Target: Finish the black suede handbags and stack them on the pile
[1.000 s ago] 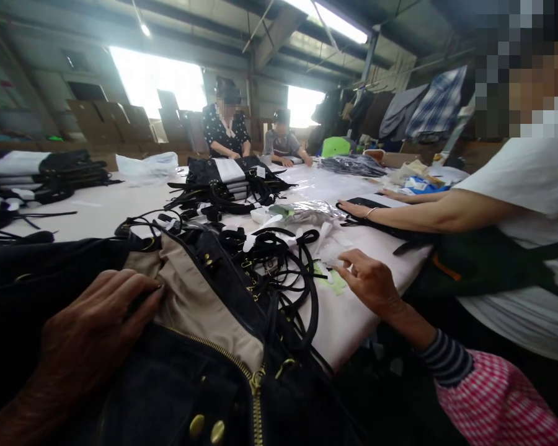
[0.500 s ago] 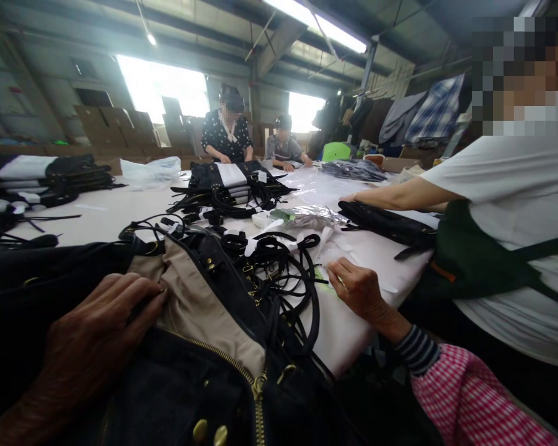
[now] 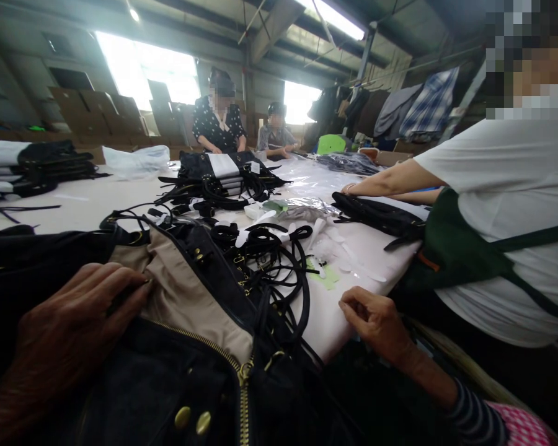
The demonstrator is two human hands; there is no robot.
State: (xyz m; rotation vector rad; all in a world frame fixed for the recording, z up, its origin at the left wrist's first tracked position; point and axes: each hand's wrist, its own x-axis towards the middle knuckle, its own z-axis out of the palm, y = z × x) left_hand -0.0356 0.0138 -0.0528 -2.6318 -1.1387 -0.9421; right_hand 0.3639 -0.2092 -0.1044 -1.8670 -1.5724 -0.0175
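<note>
My left hand (image 3: 69, 328) lies flat, fingers spread, on a black bag (image 3: 177, 384) with a gold zipper, fingertips at the edge of its beige lining (image 3: 186, 297). My right hand (image 3: 376, 322) hovers at the near edge of the white table (image 3: 335, 322), fingers curled together in a pinch; what they hold is too small to make out. A tangle of black straps (image 3: 270, 260) lies between the bag and my right hand. Small white and green paper pieces (image 3: 328, 263) lie just beyond that hand.
A person in a white shirt and green apron (image 3: 488, 241) stands at the right, arms over a black bag (image 3: 376, 214). Two more people (image 3: 218, 124) sit at the far end. Stacked black-and-white bags (image 3: 223, 173) lie mid-table, more at the left (image 3: 32, 164).
My right hand has drawn back from the paper pieces toward the table's near edge and closed into a pinch. The left hand stays on the bag. The neighbour's arms shifted.
</note>
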